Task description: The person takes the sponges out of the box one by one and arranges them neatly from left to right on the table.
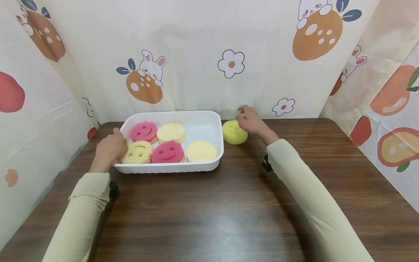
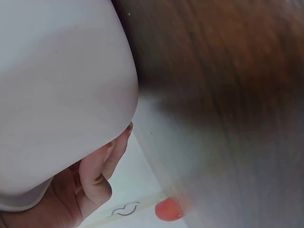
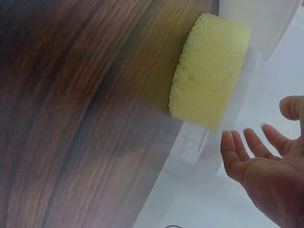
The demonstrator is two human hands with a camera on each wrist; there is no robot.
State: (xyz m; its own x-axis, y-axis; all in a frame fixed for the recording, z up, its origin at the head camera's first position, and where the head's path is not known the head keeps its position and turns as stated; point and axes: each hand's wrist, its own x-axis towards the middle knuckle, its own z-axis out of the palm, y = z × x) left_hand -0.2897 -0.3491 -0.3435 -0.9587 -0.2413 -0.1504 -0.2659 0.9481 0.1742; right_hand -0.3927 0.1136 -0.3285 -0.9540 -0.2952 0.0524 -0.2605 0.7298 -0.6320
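My left hand [image 1: 111, 148] grips the left side of a white tray [image 1: 170, 168]; in the left wrist view its curled fingers [image 2: 97, 173] lie against the tray's outer wall, and the thumb is hidden. Inside the tray are several round sponges: a pink smiley sponge [image 1: 167, 152], another pink one [image 1: 143, 131] behind, a pale yellow smiley sponge [image 1: 137, 152] near the left hand, and plain yellow ones [image 1: 201, 151]. My right hand [image 1: 251, 122] hovers with parted fingers beside a bright yellow smiley sponge [image 1: 234, 133]. A gap separates the fingers from that sponge [image 3: 209, 71] in the right wrist view.
The tray stands at the back left of a dark wooden table [image 1: 183, 211], with the bright yellow sponge just off its right end. A patterned curtain [image 1: 193, 54] hangs close behind the table's back edge and along both sides.
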